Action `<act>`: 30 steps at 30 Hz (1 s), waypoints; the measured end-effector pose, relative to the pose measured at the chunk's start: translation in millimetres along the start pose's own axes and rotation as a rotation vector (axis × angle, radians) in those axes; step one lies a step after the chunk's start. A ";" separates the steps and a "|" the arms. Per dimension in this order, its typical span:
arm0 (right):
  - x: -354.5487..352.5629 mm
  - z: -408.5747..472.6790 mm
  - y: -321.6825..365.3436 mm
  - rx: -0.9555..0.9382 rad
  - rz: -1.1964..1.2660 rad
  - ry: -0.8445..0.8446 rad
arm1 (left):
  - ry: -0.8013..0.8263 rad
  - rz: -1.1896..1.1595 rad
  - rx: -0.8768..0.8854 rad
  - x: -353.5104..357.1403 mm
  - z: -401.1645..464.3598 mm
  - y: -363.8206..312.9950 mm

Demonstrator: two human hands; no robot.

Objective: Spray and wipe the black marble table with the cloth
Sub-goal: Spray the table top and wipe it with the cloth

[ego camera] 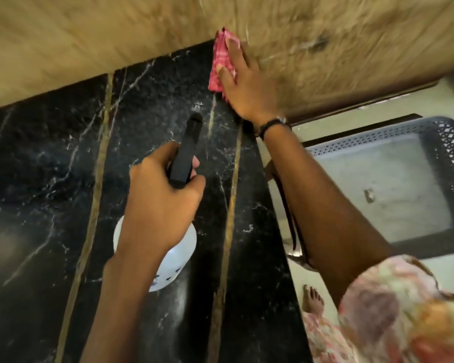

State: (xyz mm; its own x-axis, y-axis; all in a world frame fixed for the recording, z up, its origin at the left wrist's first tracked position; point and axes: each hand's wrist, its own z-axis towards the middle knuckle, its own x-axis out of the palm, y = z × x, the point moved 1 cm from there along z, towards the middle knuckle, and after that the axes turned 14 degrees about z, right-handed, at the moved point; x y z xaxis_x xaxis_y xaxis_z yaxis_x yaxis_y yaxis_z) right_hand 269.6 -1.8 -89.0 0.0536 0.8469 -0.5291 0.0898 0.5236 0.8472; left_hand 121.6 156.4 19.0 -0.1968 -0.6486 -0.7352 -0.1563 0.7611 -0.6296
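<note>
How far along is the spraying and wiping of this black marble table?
Partly done, it seems. Fine droplets speckle the black marble table ahead of the nozzle, so some spray appears laid down. In hand: the left hand grips the spray bottle, while the right hand presses the pink cloth flat at the far edge by the wall. The near and left stretches show no cloth on them yet; whether they were wiped can't be told.

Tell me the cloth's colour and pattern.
The cloth is pink-red with paler stripes or checks, blurred, seen in the head view.
</note>
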 end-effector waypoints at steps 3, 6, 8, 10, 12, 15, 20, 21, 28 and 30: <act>10.4 21.7 18.9 -0.016 -0.364 0.034 | -0.015 -0.042 -0.008 -15.8 1.2 15.1; 46.8 5.6 46.1 -0.071 -0.528 0.063 | -0.055 -0.051 -0.044 -37.2 -3.2 35.3; 86.4 -18.2 69.6 -0.170 -0.524 0.135 | -0.074 -0.057 -0.071 -51.4 -9.6 48.1; 129.8 -53.4 92.6 -0.305 -0.498 0.252 | -0.090 -0.075 -0.109 -67.5 -18.4 61.1; 167.9 -96.4 111.7 -0.462 -0.510 0.276 | -0.127 -0.082 -0.134 -81.4 -29.6 74.6; 188.4 -167.4 129.0 -0.525 -0.613 0.457 | -0.172 -0.079 -0.176 -101.4 -52.8 91.1; 140.8 -198.6 100.4 -0.607 -0.511 0.499 | -0.200 -0.158 -0.234 -120.5 -94.9 118.0; 127.1 -192.8 92.8 -0.521 -0.551 0.429 | -0.212 -0.180 -0.244 -123.8 -105.6 123.7; 79.0 -250.9 65.9 -0.098 -0.554 0.116 | -0.269 -0.326 -0.315 -138.0 -185.1 176.1; 82.0 -306.3 64.7 -0.103 -0.564 0.086 | -0.310 -0.375 -0.336 -142.6 -211.0 198.1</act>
State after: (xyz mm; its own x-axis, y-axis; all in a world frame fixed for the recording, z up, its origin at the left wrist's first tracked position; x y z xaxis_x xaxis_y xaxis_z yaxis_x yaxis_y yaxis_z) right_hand -24.8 130.0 -62.9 -0.0556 0.4368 -0.8978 -0.0164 0.8987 0.4383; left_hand -85.6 401.5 52.1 0.2153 -0.8076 -0.5490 -0.4688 0.4077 -0.7836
